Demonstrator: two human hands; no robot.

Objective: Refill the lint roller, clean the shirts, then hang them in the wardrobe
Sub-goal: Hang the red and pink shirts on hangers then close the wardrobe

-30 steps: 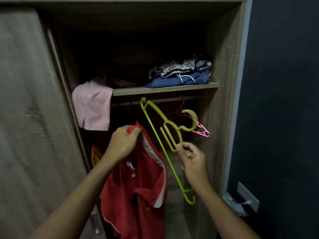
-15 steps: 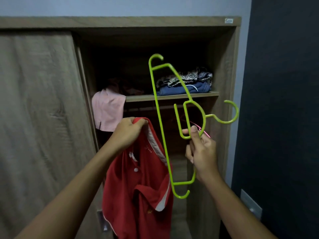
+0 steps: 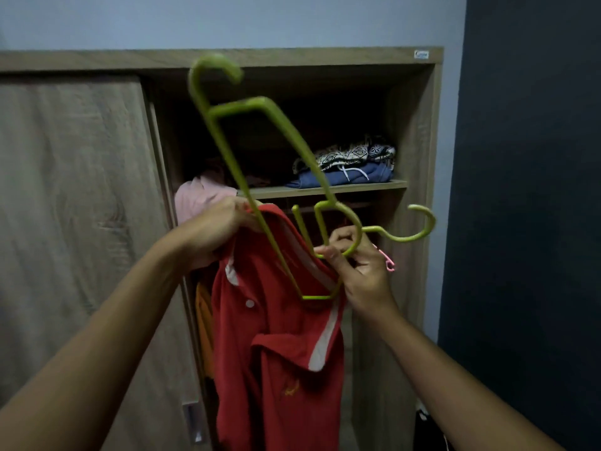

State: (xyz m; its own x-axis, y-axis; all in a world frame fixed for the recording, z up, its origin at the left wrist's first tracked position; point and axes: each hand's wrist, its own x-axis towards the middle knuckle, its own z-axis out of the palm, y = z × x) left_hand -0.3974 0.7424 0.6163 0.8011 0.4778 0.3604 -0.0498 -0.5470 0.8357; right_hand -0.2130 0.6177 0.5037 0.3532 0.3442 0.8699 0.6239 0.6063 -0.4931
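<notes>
Closer to the shirt than half a second ago, the green hanger (image 3: 227, 154) now crosses the collar of the red polo shirt (image 3: 276, 353), with its lower end against the open neck. My right hand (image 3: 361, 271) pinches the hanger's inner loop, hook pointing right. My left hand (image 3: 214, 229) grips the collar's top, holding the shirt up before the open wardrobe (image 3: 419, 131), below the shelf (image 3: 357, 187) with its folded clothes (image 3: 344, 167).

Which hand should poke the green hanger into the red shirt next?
Probably the right hand: it grips the green hanger, whose lower end is at the red shirt. The left hand holds the shirt up.
</notes>
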